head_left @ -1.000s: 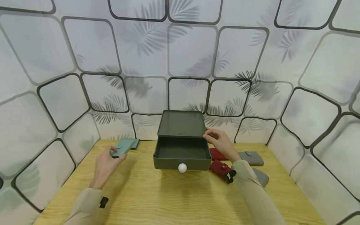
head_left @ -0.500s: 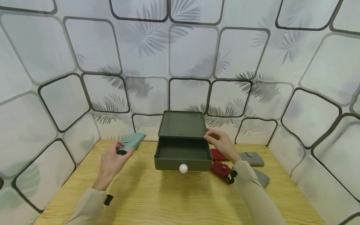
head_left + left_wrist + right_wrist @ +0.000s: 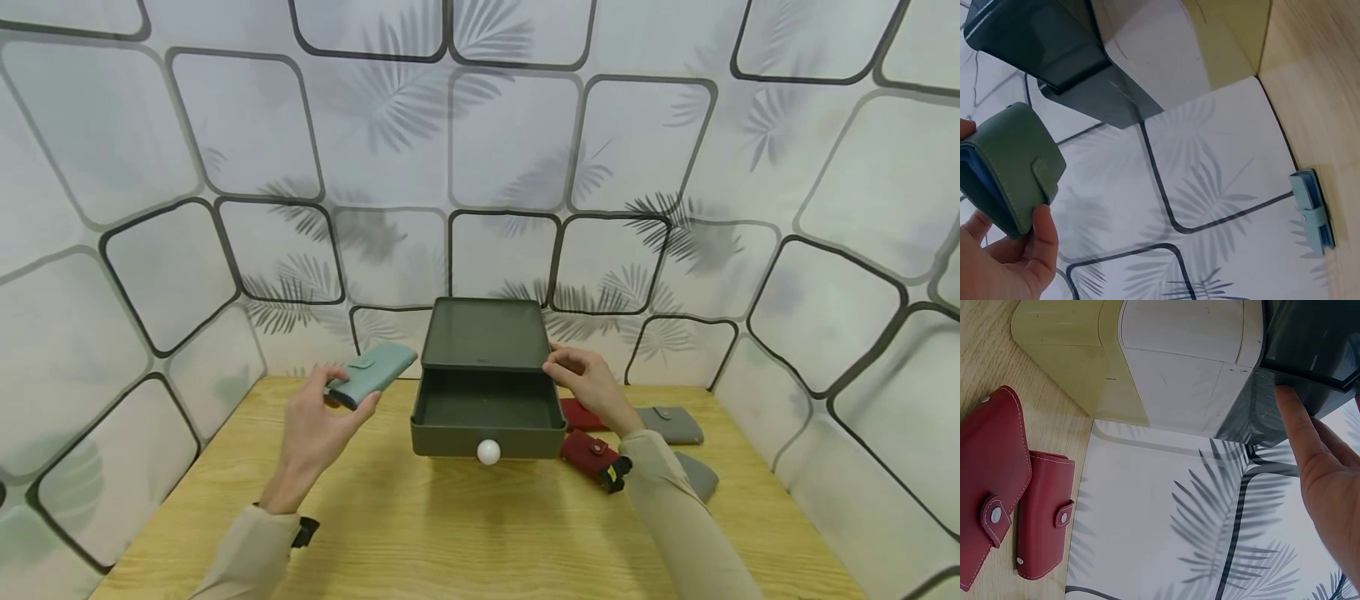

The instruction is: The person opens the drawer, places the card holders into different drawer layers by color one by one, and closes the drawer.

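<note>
A light green wallet [image 3: 375, 371] with a snap strap is pinched between the thumb and fingers of my left hand [image 3: 318, 429]. It is held above the table, left of a dark green drawer box [image 3: 486, 333]. The box's top drawer [image 3: 442, 438] is pulled out, with a bare interior and a white round knob [image 3: 488, 452]. My right hand [image 3: 588, 383] touches the box's right side; an extended index finger [image 3: 1297, 419] lies against the dark wall in the right wrist view. Another pale green wallet [image 3: 1311, 212] lies on the table in the left wrist view.
Two red wallets [image 3: 588, 454] lie right of the box, partly behind the right forearm. Beyond them are two grey wallets [image 3: 671, 423]. White [image 3: 1179, 362] and yellow [image 3: 1066, 362] tiers stand beneath the dark drawer. Patterned cloth walls [image 3: 502, 142] surround the wooden table [image 3: 480, 533].
My left hand has carried the light green wallet up and to the right, toward the box. The right hand has stayed at the box's side, and the drawer remains pulled out.
</note>
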`<state>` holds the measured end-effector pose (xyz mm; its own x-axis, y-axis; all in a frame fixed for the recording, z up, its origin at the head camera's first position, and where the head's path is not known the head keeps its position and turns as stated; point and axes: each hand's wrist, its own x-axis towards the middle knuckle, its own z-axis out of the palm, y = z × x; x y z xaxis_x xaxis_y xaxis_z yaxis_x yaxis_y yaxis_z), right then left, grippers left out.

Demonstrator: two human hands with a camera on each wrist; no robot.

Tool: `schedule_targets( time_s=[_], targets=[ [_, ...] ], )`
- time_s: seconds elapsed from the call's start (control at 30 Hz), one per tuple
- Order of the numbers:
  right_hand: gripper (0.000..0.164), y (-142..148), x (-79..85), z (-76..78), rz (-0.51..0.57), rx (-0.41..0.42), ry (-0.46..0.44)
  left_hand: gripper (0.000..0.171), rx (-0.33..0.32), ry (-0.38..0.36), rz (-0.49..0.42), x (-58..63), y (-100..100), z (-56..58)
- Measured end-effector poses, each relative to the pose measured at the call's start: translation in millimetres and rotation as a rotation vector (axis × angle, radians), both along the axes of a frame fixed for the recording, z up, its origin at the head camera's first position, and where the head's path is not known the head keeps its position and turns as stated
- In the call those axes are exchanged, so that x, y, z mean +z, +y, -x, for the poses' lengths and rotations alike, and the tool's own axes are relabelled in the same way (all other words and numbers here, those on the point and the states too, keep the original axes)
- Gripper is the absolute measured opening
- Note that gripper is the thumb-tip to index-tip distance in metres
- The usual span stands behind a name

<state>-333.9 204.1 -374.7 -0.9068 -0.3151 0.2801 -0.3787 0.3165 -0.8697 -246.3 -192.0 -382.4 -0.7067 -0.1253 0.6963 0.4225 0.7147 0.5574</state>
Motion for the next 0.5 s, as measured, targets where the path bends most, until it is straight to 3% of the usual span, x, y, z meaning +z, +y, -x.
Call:
schedule_targets(
  time_s=[0.13, 0.5],
  targets=[
    [0.033, 0, -0.5, 0.2, 0.002, -0.001, 0.01, 0.043, -0.05, 0.057, -0.018, 5.5, 8, -0.9],
    [0.033, 0, -0.4, 0.7, 0.008, 0.005, 0.002, 0.042, -0.216, 0.024, 0.013, 11.3, 31, -9.9]
  ],
)
